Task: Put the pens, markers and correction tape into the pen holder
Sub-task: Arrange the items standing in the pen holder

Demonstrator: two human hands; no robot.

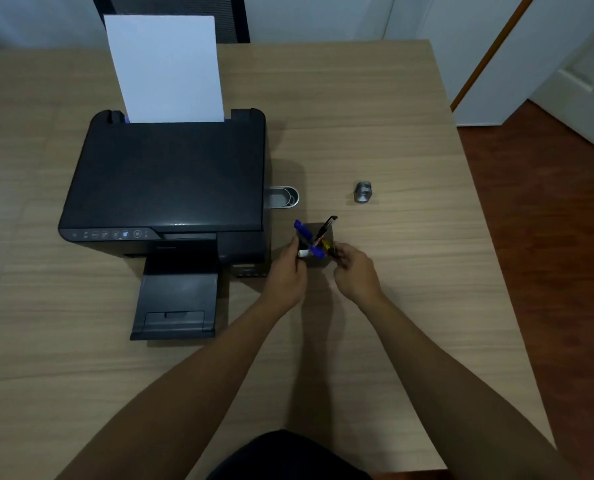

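Note:
A dark square pen holder (318, 262) stands on the wooden table just right of the printer. A blue marker (303, 230) and a black pen (326, 226) stick up out of it, with another blue-and-white marker (311, 252) and a yellow-and-black pen (327, 245) leaning across its top. My left hand (286, 275) grips the holder's left side. My right hand (352, 271) closes on the right side, fingers at the yellow-and-black pen. Whether the correction tape is inside is hidden.
A black printer (163, 181) with a sheet of white paper (165, 67) upright in its feeder fills the left of the table (392, 116). A small grey oval container (285, 197) sits by the printer's right side. A small grey metal object (362, 192) lies further right. The table's right edge drops to a wood floor.

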